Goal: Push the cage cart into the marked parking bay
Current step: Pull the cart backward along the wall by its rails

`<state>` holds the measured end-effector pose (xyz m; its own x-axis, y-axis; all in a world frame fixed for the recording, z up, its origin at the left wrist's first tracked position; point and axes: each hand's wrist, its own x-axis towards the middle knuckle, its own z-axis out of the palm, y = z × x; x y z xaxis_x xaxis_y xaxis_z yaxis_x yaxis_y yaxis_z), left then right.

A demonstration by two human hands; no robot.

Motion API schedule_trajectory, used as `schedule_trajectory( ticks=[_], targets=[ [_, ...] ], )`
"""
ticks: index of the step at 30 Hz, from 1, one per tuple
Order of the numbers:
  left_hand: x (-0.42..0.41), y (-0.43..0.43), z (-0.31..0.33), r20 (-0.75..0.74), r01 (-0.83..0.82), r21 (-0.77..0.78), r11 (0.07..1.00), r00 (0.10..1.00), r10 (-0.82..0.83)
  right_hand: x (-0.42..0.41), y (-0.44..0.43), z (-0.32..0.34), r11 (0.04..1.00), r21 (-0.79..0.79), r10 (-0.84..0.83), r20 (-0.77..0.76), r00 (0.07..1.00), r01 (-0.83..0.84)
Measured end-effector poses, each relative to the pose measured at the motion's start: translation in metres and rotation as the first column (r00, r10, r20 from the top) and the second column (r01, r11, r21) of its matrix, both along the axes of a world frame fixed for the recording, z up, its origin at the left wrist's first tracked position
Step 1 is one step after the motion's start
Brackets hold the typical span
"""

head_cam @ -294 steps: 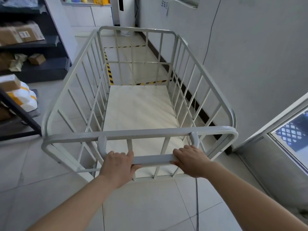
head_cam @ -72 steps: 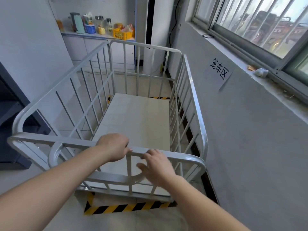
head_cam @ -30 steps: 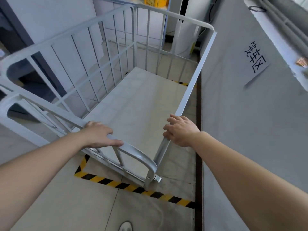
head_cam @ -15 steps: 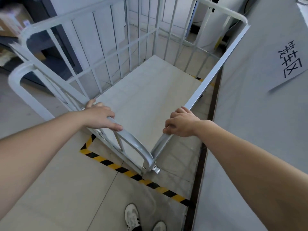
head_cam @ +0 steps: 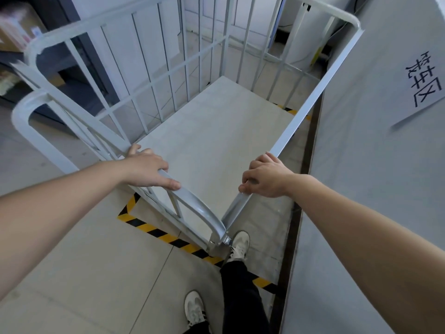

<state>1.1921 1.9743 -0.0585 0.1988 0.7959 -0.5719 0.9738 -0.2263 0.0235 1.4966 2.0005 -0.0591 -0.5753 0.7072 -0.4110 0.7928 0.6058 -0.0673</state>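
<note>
The white metal cage cart (head_cam: 216,131) stands inside the bay outlined by yellow-and-black floor tape (head_cam: 166,237), its right side close along the grey wall. The cart is empty, with a pale flat deck. My left hand (head_cam: 147,168) lies over the near top rail, fingers curled on it. My right hand (head_cam: 265,178) is closed around the right side rail near the cart's rear corner. That corner sits just above the near tape line.
A grey wall (head_cam: 375,189) with a paper sign (head_cam: 423,78) runs along the right. Dark shelving with boxes (head_cam: 36,49) stands at the left. My two feet in white shoes (head_cam: 238,244) are on the tiled floor, one on the tape line.
Since ten seconds ago the cart has rolled into the taped bay beside the wall. In the last second my view tilted down, my right foot stepped forward, and both hands kept hold of the rails.
</note>
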Motion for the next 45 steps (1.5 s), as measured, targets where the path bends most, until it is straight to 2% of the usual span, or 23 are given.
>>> schedule_trajectory(
  ticks=[9,26,36,45],
  targets=[
    [0.000,-0.001,0.002,0.055,-0.005,0.021,1.000,0.998,0.004,-0.002,0.000,0.002,1.000,-0.007,0.004,0.024,1.000,-0.004],
    [-0.003,-0.010,-0.005,0.067,0.089,0.126,0.988,0.993,-0.098,-0.003,-0.008,0.002,0.999,-0.030,0.022,0.076,0.997,-0.020],
    [-0.007,-0.010,-0.006,0.061,0.081,0.089,0.993,0.994,-0.086,-0.014,-0.008,0.006,0.998,-0.056,0.004,0.167,0.986,0.005],
    [-0.011,-0.007,-0.010,0.047,0.097,0.094,0.991,0.994,-0.101,-0.013,-0.006,0.008,0.998,-0.068,-0.007,0.142,0.990,0.016]
  ],
)
